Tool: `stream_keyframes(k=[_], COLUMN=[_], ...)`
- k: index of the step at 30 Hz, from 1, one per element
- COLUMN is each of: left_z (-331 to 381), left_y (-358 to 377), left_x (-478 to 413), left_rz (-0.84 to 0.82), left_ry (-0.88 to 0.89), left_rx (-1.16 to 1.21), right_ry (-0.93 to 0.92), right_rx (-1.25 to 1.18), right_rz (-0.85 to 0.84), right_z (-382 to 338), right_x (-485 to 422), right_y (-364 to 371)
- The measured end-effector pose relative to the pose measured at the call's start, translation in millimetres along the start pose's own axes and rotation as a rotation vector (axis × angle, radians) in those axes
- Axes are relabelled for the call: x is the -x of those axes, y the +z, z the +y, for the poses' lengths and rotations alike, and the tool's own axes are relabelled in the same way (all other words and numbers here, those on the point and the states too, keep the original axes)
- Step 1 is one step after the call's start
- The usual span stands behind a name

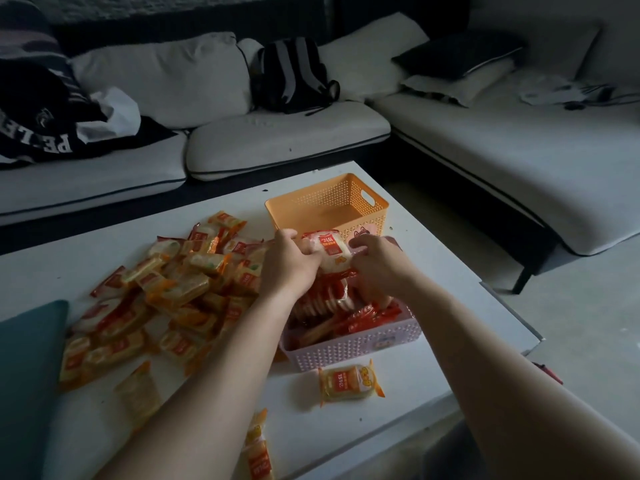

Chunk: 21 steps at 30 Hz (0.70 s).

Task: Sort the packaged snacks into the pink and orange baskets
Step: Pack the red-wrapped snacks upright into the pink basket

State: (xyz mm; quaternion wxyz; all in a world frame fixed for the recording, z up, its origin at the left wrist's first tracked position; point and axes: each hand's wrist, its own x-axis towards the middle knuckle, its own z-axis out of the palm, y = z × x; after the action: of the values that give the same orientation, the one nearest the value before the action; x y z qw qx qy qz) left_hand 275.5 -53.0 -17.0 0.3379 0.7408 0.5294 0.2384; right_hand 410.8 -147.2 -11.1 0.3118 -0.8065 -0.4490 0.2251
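Note:
The pink basket (360, 348) stands on the white table, packed with several red-wrapped snacks (367, 318). Over its far end my left hand (289, 261) and my right hand (375, 261) both grip a red-wrapped snack packet (329, 249), one hand on each side of it. Just behind them stands the orange basket (327, 199), with nothing visible inside it. A big pile of orange-wrapped snacks (166, 296) lies to the left of the pink basket. One orange-wrapped packet (349, 381) lies alone in front of the pink basket.
The white table (450, 296) ends close to the right of the baskets. A teal cushion (27, 382) lies at its left edge. More orange packets (258, 448) sit near the front edge. A sofa (284, 133) with pillows, clothes and a backpack runs behind.

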Motion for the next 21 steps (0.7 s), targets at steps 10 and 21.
stream_keyframes(k=[10,21], left_z=[16.9,4.5], left_y=[20.3,29.0], left_x=[4.5,21.8], left_rz=[-0.104,-0.039], left_ry=[0.1,0.545], left_rx=[0.085,-0.386], right_ry=[0.002,-0.046], right_rx=[0.168,0.566], right_rz=[0.169,0.159], right_z=[26.9,37.0], right_x=[-11.0,-1.4], right_y=[-22.2,-5.5])
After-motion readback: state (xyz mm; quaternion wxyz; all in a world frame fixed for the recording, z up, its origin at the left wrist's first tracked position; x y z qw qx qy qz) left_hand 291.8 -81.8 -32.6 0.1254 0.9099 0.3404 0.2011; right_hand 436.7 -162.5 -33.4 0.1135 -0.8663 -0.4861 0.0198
